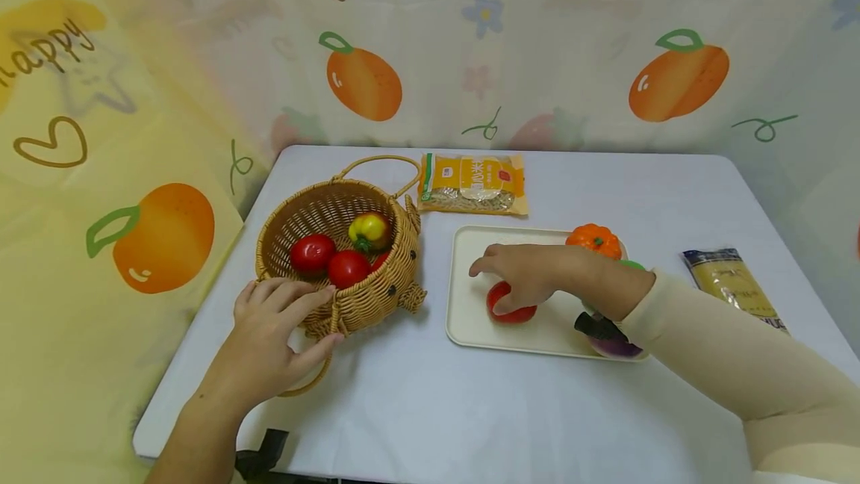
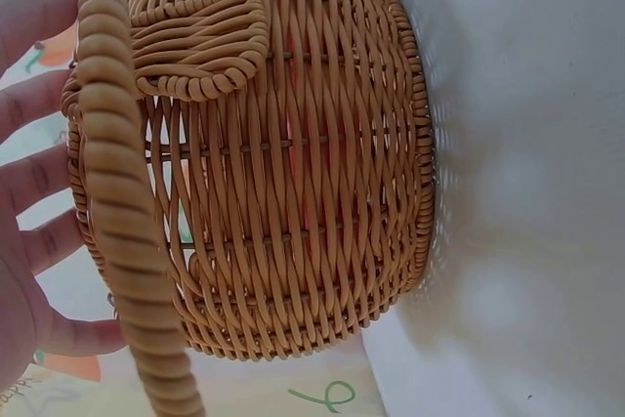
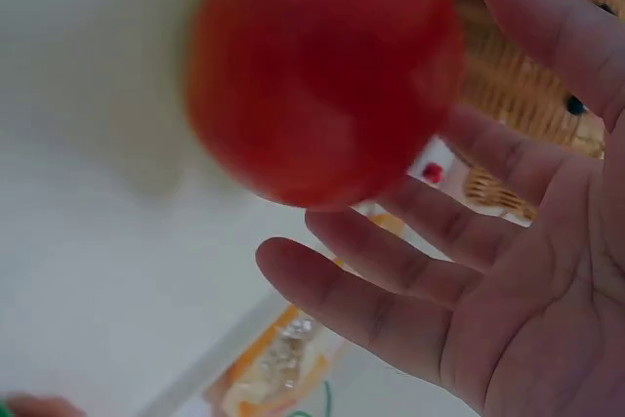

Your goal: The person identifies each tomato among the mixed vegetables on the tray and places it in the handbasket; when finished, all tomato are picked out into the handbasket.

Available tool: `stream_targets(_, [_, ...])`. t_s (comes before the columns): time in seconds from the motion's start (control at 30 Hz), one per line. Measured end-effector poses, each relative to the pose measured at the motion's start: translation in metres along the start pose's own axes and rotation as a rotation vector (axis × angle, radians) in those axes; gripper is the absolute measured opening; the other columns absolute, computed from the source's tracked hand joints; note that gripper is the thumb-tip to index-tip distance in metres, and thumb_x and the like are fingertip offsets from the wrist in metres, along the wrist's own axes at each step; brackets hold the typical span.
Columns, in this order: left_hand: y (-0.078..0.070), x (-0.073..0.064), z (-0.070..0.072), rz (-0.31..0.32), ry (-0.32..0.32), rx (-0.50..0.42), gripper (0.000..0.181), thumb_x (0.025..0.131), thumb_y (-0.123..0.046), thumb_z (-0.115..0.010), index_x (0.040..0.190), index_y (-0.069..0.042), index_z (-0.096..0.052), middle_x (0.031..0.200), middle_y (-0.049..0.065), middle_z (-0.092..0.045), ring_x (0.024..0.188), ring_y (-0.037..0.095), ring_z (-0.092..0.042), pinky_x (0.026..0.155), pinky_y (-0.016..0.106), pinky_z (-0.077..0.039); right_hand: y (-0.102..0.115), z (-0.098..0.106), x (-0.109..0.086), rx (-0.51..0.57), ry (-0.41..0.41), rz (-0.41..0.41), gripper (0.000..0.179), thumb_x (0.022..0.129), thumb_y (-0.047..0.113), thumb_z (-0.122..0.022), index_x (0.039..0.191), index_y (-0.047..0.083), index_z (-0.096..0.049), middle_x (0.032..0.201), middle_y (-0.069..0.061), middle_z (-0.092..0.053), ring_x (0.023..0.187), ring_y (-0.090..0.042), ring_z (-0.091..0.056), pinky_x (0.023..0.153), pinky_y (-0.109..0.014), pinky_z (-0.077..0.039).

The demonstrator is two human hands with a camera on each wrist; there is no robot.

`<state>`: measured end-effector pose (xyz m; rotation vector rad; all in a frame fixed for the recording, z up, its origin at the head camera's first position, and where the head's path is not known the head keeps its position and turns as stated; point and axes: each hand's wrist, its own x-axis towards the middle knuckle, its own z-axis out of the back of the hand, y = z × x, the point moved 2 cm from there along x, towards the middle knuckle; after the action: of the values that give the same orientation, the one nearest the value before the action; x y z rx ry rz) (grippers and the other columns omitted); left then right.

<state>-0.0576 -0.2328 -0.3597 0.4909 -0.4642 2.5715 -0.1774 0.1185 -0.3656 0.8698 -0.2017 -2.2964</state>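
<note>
My left hand [image 1: 272,331] rests on the near rim of a wicker basket [image 1: 369,308], fingers extended along the edge. The left wrist view shows the basket's woven side [image 2: 283,144] and looped handle [image 2: 122,163] beside the spread fingers. Inside the basket lie several red tomatoes [image 1: 312,253] and a yellow-green bell pepper [image 1: 369,231]. My right hand [image 1: 524,275] reaches over a cream tray [image 1: 470,331], beside a red tomato [image 1: 512,312] on it. In the right wrist view, the fingers spread loosely around this tomato [image 3: 327,75], without a visible grip.
At the tray's right end sit an orange pumpkin [image 1: 595,240] and a purple vegetable [image 1: 614,348], partly hidden by my right arm. A yellow grain packet [image 1: 473,184] lies behind the tray. Another packet [image 1: 735,286] lies at the right.
</note>
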Motion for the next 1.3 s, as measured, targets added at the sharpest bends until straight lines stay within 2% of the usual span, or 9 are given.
stream_targets(0.3, [0.001,-0.001,-0.001,-0.004,-0.006,-0.002,0.052,0.074,-0.036,-0.084,0.122,-0.018,-0.074,0.112,0.005,-0.068,0.114,0.034,-0.052,0.1,0.078,-0.028,-0.011,-0.019,-0.001,0.036,0.012,-0.012,0.062,0.091,0.032,-0.077,0.147,0.021,-0.051,0.136,-0.002,-0.055,0.117,-0.021,-0.053,0.099,-0.041,-0.051])
stream_targets(0.7, [0.0,-0.001,-0.001,-0.013,-0.021,0.0,0.05,0.075,-0.037,-0.084,0.12,-0.019,-0.074,0.111,0.004,-0.068,0.113,0.033,-0.053,0.099,0.078,-0.029,-0.01,-0.016,-0.004,0.037,-0.004,-0.009,0.055,0.09,0.033,-0.078,0.139,0.019,-0.057,0.126,0.0,-0.059,0.115,-0.021,-0.053,0.096,-0.041,-0.054])
stream_targets(0.97, [0.0,-0.001,-0.001,-0.007,-0.019,0.003,0.051,0.073,-0.035,-0.085,0.12,-0.019,-0.074,0.111,0.005,-0.068,0.112,0.033,-0.053,0.1,0.078,-0.028,-0.005,-0.002,-0.002,-0.011,-0.054,0.023,0.052,0.092,0.035,-0.075,0.138,0.018,-0.057,0.124,0.001,-0.06,0.113,-0.02,-0.054,0.093,-0.038,-0.054])
stream_targets(1.17, [-0.001,-0.001,0.0,-0.013,-0.024,0.002,0.051,0.073,-0.034,-0.084,0.121,-0.018,-0.074,0.11,0.005,-0.068,0.112,0.033,-0.053,0.1,0.077,-0.028,0.005,0.019,0.0,-0.034,-0.072,0.033,0.056,0.092,0.037,-0.074,0.142,0.018,-0.055,0.128,0.0,-0.059,0.115,-0.021,-0.054,0.092,-0.038,-0.055])
stream_targets(1.3, [-0.001,0.0,-0.001,-0.019,-0.025,0.001,0.052,0.073,-0.033,-0.084,0.122,-0.018,-0.074,0.11,0.005,-0.068,0.111,0.032,-0.053,0.099,0.077,-0.028,0.014,0.037,-0.001,-0.049,-0.112,0.066,0.055,0.093,0.036,-0.073,0.142,0.016,-0.055,0.129,-0.002,-0.059,0.115,-0.023,-0.055,0.091,-0.038,-0.056])
